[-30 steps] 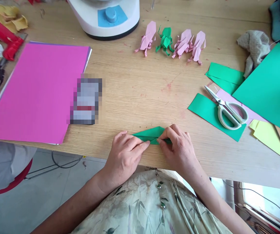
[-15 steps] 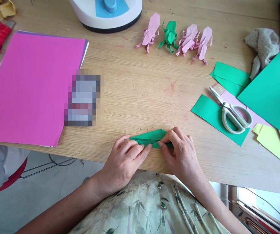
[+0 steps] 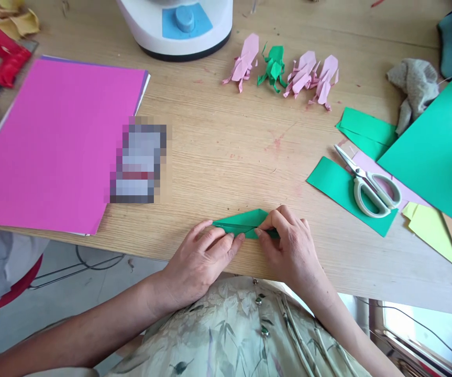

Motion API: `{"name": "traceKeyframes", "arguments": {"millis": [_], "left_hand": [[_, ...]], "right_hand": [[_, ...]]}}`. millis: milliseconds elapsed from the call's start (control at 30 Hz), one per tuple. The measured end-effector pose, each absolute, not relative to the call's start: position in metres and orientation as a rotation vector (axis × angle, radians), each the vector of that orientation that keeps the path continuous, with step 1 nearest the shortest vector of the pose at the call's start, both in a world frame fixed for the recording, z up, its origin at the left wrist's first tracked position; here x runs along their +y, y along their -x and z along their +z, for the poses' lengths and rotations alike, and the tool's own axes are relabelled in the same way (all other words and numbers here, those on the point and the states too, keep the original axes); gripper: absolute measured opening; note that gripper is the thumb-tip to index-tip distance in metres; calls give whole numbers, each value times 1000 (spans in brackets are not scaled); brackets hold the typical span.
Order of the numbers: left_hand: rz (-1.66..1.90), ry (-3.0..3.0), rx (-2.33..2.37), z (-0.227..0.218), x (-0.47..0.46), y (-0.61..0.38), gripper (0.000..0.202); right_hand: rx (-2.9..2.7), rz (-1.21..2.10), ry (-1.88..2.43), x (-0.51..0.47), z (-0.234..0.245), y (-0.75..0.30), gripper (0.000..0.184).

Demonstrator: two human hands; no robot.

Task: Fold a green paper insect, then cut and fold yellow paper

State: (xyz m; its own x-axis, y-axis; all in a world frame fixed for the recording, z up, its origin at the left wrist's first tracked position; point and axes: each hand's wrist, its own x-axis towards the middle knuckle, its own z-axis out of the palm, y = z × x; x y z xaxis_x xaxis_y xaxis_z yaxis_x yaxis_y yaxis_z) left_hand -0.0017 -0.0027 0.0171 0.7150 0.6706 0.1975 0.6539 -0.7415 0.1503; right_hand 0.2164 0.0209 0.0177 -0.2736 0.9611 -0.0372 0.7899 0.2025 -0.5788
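A long, narrow piece of folded green paper (image 3: pixel 245 222) lies near the table's front edge, with a crease running along its length. My left hand (image 3: pixel 204 256) presses its near edge, thumb and fingertips together on the left half. At the right end my right hand (image 3: pixel 290 241) pinches the paper between thumb and index finger, covering that tip. Beyond them stand several folded paper figures in a row: pink ones (image 3: pixel 244 58) and a green one (image 3: pixel 275 68).
White-handled scissors (image 3: pixel 371 191) rest on a green paper strip (image 3: pixel 328 175) at right. Near them are a large green sheet (image 3: pixel 438 152), yellow paper (image 3: pixel 432 230) and a grey cloth (image 3: pixel 416 86). Pink sheets (image 3: pixel 56 146) and a blurred-out object (image 3: pixel 141 162) lie left; a white appliance (image 3: pixel 218 31) stands behind.
The view has shifted slightly, so the tabletop things appear a little lower. Both hands keep nearly the same hold on the green paper.
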Motion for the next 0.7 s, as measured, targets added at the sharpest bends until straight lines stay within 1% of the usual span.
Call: {"name": "traceKeyframes", "arguments": {"millis": [333,567,700], "left_hand": [[414,-2763,1207,6,-12,-3,42],[392,-2792,1254,9,-12,-7,38],[396,-2861,1233,13,-12,-14,31]], "right_hand": [[-2143,698,1599,19,14,-218,11],[-2124,734,1570,18,14,-220,11],[-2119,748,1528,16,15,-224,8]]}}
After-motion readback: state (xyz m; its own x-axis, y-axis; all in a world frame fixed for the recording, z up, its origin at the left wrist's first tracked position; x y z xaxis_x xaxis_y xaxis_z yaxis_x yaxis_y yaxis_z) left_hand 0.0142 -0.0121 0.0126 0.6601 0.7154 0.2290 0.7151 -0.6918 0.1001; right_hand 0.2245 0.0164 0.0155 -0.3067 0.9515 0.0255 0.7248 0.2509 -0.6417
